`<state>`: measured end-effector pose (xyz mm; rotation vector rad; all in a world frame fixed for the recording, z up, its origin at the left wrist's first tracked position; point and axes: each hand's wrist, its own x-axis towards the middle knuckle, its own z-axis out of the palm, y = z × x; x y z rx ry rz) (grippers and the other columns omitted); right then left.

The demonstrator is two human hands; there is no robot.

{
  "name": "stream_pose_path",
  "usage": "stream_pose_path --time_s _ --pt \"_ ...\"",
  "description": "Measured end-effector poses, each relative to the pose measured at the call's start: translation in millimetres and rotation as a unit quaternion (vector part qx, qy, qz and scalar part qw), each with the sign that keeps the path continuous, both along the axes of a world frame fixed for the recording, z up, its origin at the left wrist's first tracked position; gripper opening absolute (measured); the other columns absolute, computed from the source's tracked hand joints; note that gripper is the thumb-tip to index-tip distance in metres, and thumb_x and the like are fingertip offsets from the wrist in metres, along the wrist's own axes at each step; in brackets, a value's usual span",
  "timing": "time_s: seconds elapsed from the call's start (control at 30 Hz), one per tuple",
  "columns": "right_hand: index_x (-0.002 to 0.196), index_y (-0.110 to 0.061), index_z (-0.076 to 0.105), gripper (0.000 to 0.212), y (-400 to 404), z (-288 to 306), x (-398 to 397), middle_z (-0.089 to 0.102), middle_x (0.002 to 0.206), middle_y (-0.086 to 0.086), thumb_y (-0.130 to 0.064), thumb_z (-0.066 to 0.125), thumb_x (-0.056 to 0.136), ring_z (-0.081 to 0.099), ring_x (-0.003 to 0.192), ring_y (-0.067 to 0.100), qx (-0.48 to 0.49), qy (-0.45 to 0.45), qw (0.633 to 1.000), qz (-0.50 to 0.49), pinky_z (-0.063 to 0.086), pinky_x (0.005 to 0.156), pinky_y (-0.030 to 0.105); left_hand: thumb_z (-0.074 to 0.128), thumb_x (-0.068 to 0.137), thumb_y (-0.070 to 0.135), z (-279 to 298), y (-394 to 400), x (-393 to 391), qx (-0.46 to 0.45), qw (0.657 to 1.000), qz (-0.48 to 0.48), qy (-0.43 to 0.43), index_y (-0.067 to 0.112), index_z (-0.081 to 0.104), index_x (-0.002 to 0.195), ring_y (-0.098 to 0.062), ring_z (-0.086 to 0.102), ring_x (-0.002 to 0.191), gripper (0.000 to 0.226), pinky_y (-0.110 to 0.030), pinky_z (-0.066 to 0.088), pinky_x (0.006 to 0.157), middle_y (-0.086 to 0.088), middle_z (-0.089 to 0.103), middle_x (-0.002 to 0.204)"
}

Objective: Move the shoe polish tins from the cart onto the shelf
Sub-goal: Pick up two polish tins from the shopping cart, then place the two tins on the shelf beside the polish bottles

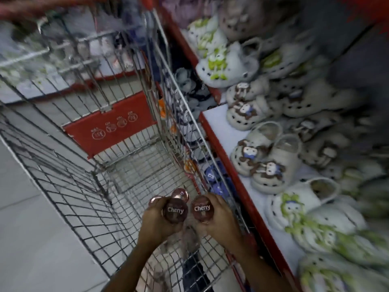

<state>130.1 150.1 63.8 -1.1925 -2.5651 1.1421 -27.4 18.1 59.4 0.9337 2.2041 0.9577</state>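
Over the wire cart my two hands each hold a round dark red shoe polish tin marked "Cherry". My left hand grips one tin, and two more tins peek out just beyond its fingers; whether the hand also holds them is unclear. In my right hand sits the other tin. The white shelf with a red front edge runs along the right of the cart.
The shelf is crowded with white and beige clogs bearing cartoon charms. A red plastic flap hangs in the cart's child seat. A lower shelf with more footwear shows through the cart's right side. Pale tiled floor lies to the left.
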Motion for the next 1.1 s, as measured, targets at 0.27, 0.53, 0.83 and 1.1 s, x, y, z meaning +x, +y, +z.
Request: stream_pose_path --time_s 0.27,0.53,0.83,1.1 --pt "0.13 -0.023 0.052 0.08 -23.5 138.8 49.3 0.058 0.12 -0.003 -0.036 0.084 0.057 0.059 0.106 0.013 0.077 0.096 0.989 -0.088 0.05 0.088 0.025 0.089 0.045 0.038 122.6 19.4 10.0 0.104 0.987 -0.12 0.022 0.038 0.057 0.108 -0.004 0.066 0.09 0.071 -0.011 0.052 0.072 0.01 0.068 0.101" --pt "0.126 -0.026 0.056 0.076 -46.5 264.4 135.4 0.062 0.101 -0.022 -0.038 0.086 0.058 0.063 0.09 -0.004 0.11 0.177 0.952 -0.226 0.054 0.087 0.025 0.091 0.05 0.034 252.5 52.1 66.9 0.218 0.95 -0.217 0.051 0.026 0.062 0.111 -0.006 0.067 0.086 0.068 -0.022 0.057 0.076 0.009 0.069 0.092" --pt "0.124 -0.024 0.06 0.088 -79.3 366.8 260.4 0.072 0.102 -0.01 -0.05 0.086 0.044 0.067 0.091 -0.003 0.218 0.176 0.885 -0.373 0.057 0.087 0.03 0.086 0.039 0.047 342.6 94.1 190.3 0.279 0.905 -0.319 -0.021 0.026 0.067 0.099 0.004 0.068 0.076 0.067 -0.025 0.059 0.07 0.013 0.074 0.083" --pt "0.12 -0.019 0.063 0.078 -90.9 414.6 362.7 0.071 0.105 -0.006 -0.04 0.09 0.05 0.066 0.089 -0.003 0.252 0.136 0.834 -0.472 0.052 0.08 0.013 0.089 0.04 0.047 382.4 125.3 312.4 0.33 0.873 -0.357 -0.034 0.026 0.067 0.093 0.009 0.066 0.075 0.062 -0.017 0.055 0.071 0.01 0.073 0.084"
